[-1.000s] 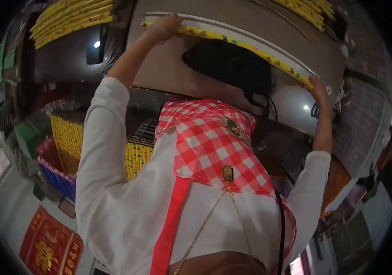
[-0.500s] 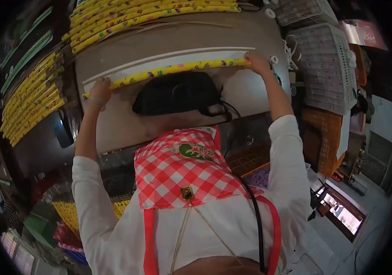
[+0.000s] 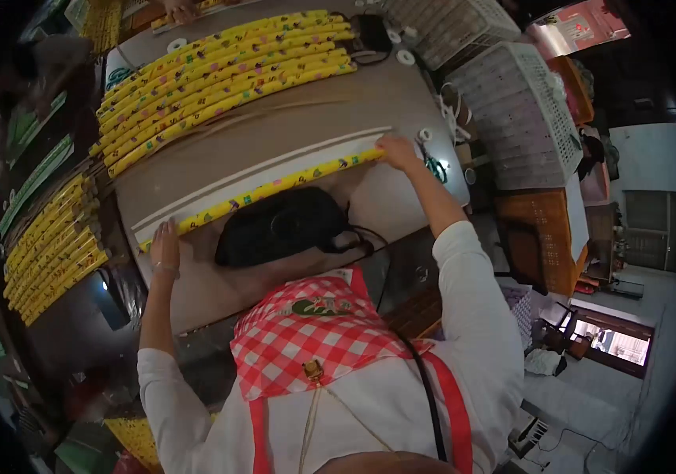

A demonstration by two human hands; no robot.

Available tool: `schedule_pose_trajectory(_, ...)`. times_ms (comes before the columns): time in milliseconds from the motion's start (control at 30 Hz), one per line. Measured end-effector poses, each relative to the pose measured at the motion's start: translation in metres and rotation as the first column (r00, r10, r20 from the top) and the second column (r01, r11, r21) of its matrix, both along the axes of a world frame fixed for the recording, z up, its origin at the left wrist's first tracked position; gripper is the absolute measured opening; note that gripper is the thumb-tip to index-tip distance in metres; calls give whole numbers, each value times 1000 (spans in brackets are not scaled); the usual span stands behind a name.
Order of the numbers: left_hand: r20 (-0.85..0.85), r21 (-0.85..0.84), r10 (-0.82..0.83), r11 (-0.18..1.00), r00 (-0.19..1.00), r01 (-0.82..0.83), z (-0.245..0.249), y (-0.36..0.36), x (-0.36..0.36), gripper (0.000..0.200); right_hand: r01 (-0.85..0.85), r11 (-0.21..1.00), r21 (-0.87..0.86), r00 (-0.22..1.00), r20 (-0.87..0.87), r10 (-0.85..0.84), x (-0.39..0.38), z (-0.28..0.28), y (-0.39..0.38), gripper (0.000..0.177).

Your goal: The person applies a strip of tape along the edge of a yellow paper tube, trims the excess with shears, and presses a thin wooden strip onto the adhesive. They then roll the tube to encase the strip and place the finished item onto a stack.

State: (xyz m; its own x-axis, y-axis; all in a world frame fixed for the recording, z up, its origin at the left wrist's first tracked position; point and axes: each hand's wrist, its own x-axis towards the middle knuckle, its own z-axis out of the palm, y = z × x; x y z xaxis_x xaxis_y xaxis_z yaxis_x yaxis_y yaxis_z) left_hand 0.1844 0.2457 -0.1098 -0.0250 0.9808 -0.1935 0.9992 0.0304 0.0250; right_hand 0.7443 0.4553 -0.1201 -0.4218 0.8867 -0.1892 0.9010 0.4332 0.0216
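A long yellow roll [image 3: 274, 188] with a small colourful print lies slantwise on the table, between my two hands. My left hand [image 3: 165, 246] rests at its left end, the fingers stretched out over it. At the other end, my right hand [image 3: 397, 152] has its fingers closed around the roll. Just behind the roll a long white strip [image 3: 219, 184] with a grey band runs along it. A black pouch-like thing [image 3: 282, 225] with a strap lies in front of the roll, close to my apron [image 3: 314, 336].
Several matching yellow rolls [image 3: 227, 71] lie across the back of the table, and more [image 3: 57, 245] are stacked at the left. White plastic baskets [image 3: 512, 118] stand at the right. Green-handled scissors [image 3: 433, 164] and tape rolls [image 3: 405, 58] lie near the right edge. Another person's hand [image 3: 180, 9] shows at the top.
My view has shifted, showing more of the table's far side. My left hand's fingers have straightened over the roll; my right hand stays closed on its end.
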Motion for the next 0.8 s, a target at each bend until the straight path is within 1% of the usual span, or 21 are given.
schedule_pose_trajectory(33, 20, -16, 57, 998, 998, -57, 5, -2, 4, 39, -15, 1000, 15, 1000, -11, 16, 0, -7, -4, 33)
schedule_pose_trajectory(100, -64, 29, -5, 1000, 998, 7, -7, -7, 1, 36, 48, 999, 16, 998, -33, -47, -13, 11, -16, 31)
schedule_pose_trajectory(167, -52, 115, -45, 992, 998, 50, 0, -11, 7, 32, 21, 996, 83, 1000, -25, -19, -10, 5, -20, 26)
schedule_pose_trajectory(233, -33, 177, -56, 982, 998, 61, -4, -14, 8, 27, 24, 996, 81, 991, -132, -13, -10, 8, -26, 22)
schedule_pose_trajectory(267, 4, 201, -69, 977, 998, 67, -5, -15, 7, 29, 73, 997, -22, 976, -206, -76, -11, 11, -28, 24)
schedule_pose_trajectory(300, -3, 187, -80, 979, 997, 79, -5, -17, 7, 29, 84, 996, -37, 973, -213, -90, -12, 15, -29, 24)
schedule_pose_trajectory(367, 81, 226, -74, 973, 994, 54, -2, -16, 8, 32, 60, 997, 49, 988, -143, -53, -13, 15, -32, 27)
schedule_pose_trajectory(400, 74, 224, -89, 972, 993, 70, -1, -14, 10, 32, 75, 994, 78, 995, -77, -69, -14, 13, -34, 29)
schedule_pose_trajectory(467, 9, 203, -26, 979, 1000, 23, 0, -13, 13, 31, 89, 991, 96, 993, -90, -80, -13, 11, -36, 32)
schedule_pose_trajectory(500, -48, 203, 0, 979, 999, 9, 14, -9, 24, 27, 86, 989, 117, 993, -95, -75, -13, 11, -37, 34)
schedule_pose_trajectory(533, -53, 198, -11, 980, 999, 22, 13, -9, 23, 27, 98, 989, 111, 991, -100, -87, -15, 8, -42, 34)
schedule_pose_trajectory(600, -123, 138, -31, 989, 992, 48, 11, -6, 18, 25, 34, 943, 330, 990, -142, 14, -25, 2, -54, 40)
schedule_pose_trajectory(633, -98, 147, -34, 988, 995, 48, 20, -5, 23, 25, 44, 944, 327, 989, -149, 5, -37, 5, -60, 40)
schedule_pose_trajectory(667, -105, 141, -44, 988, 993, 59, 20, -4, 23, 25, 8, 941, 338, 979, -193, 61, -52, 11, -69, 40)
schedule_pose_trajectory(700, -107, 99, -43, 994, 993, 54, 18, -3, 21, 25, -25, 936, 352, 965, -237, 115, -64, 14, -76, 41)
schedule_pose_trajectory(733, -109, 57, -42, 997, 993, 48, 18, -1, 20, 25, -12, 938, 347, 965, -243, 103, -72, 14, -81, 41)
schedule_pose_trajectory(800, -102, 48, -61, 997, 993, 67, 20, 1, 19, 25, 47, 959, 278, 948, -314, 44, -81, 10, -86, 38)
